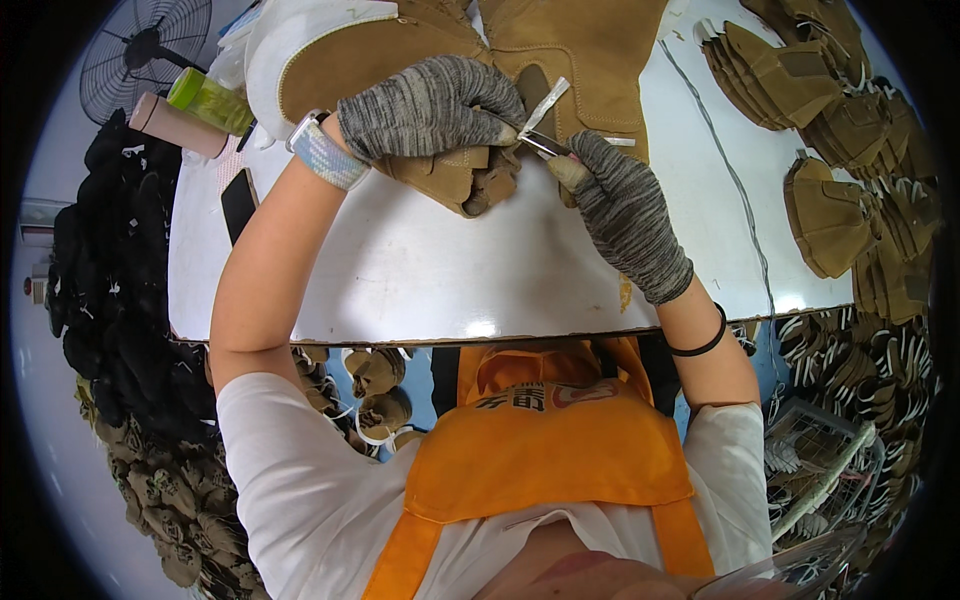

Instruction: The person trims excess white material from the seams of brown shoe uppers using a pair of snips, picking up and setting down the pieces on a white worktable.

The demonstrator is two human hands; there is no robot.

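My left hand [435, 108], in a grey knitted glove, is closed on a brown suede shoe upper [443, 183] above the white table. Its fingertips pinch the upper's edge beside a narrow white strip [548, 102] that sticks up. In a matching glove, my right hand [625, 210] grips a small tool with thin metal blades [541, 143], which looks like thread snips. The blade tips meet the strip's lower end at my left fingertips. How the blades sit on the strip is too small to tell. Behind my hands lie more brown uppers [600, 75], one with a white lining.
Stacks of brown shoe pieces [825, 215] line the table's right side, near a grey cord [735, 175]. A pink cup [178, 125], a green-lidded jar [212, 100] and a black phone [238, 205] are at the left. Dark piles [110, 260] stand beyond the table [440, 285].
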